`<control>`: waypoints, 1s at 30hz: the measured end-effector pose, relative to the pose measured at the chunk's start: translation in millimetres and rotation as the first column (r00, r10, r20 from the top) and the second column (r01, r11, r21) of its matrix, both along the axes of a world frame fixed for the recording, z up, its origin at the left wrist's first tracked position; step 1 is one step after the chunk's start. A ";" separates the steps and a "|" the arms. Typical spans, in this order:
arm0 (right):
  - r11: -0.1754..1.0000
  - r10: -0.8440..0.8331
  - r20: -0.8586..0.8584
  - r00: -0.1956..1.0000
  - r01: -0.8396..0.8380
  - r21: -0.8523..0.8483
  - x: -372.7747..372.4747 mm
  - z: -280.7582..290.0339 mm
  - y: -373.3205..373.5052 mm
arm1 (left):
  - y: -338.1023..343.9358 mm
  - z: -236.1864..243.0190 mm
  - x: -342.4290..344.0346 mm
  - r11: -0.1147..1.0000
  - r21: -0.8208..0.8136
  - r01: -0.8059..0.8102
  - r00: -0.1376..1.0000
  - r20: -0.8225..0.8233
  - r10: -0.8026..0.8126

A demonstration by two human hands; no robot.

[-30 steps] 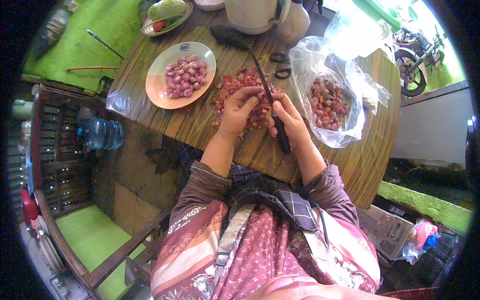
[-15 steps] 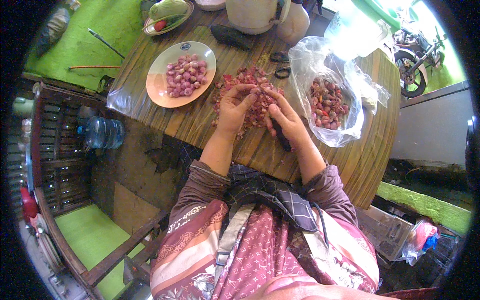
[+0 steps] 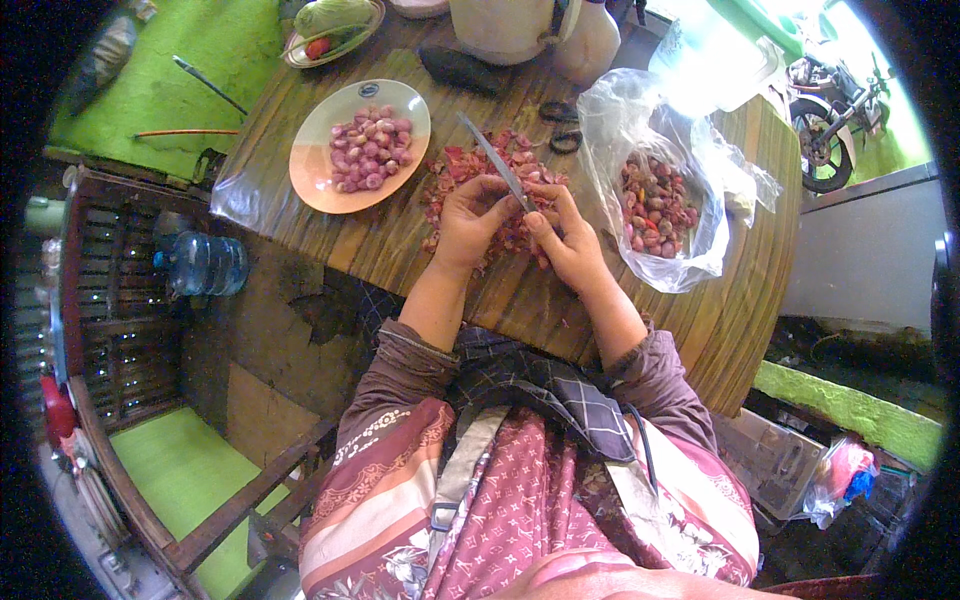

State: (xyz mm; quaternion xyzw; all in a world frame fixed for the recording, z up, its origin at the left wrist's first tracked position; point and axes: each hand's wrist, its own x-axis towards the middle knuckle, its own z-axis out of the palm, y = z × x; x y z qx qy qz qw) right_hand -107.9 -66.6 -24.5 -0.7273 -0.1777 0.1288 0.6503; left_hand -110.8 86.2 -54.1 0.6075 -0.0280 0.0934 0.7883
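Note:
My right hand (image 3: 570, 240) is closed round a knife (image 3: 490, 153); its blade points away to the far left and its handle is mostly hidden in my palm. Close beside it, my left hand (image 3: 472, 222) is pinched on a small shallot, largely covered by the fingers, next to the blade. Under both hands spreads a heap of reddish shallot skins (image 3: 455, 170). To the left, a plate (image 3: 310, 150) holds peeled pink shallots (image 3: 371, 148). On the right, a clear plastic bag (image 3: 615, 120) lies open around unpeeled shallots (image 3: 655, 210).
Scissors (image 3: 563, 140) with black handles lie beyond the skins. At the back of the wooden table (image 3: 540, 315) are a dark object (image 3: 457, 70), a pale pitcher (image 3: 500, 35) and a dish of vegetables (image 3: 330, 25). A blue water bottle (image 3: 208, 264) lies left of the table.
The knife has swung up: its dark handle pointed toward me before, and now the blade stretches out over the skins. My right hand has turned with it; my left has barely moved.

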 end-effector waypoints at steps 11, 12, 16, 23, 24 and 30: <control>0.980 -0.008 -0.281 0.960 0.063 0.189 7.4 -5.7 -4.4 | -3.8 1.1 -1.5 0.995 -0.039 0.093 0.991 -0.087 -0.096; 0.954 0.024 -0.356 0.934 0.086 0.288 6.7 -4.2 -6.3 | -4.2 1.4 -1.0 0.989 -0.099 0.111 0.990 -0.073 -0.118; 0.873 0.121 -0.495 0.860 0.146 0.466 10.6 2.6 -9.7 | -2.0 5.6 1.6 0.942 -0.299 0.152 0.985 -0.033 -0.170; 0.931 0.213 -0.239 0.947 -0.122 0.345 6.6 3.2 -11.6 | 2.4 0.8 4.1 0.936 -0.343 0.085 0.990 -0.078 -0.118; 0.950 0.190 -0.227 0.955 -0.121 0.287 6.2 2.5 -10.4 | 2.6 -1.1 5.1 0.944 -0.318 0.088 0.991 -0.070 -0.116; 0.925 0.243 -0.407 0.881 -0.084 0.371 9.5 2.7 -11.4 | 1.1 -4.6 5.3 0.959 -0.283 0.025 0.999 -0.026 -0.033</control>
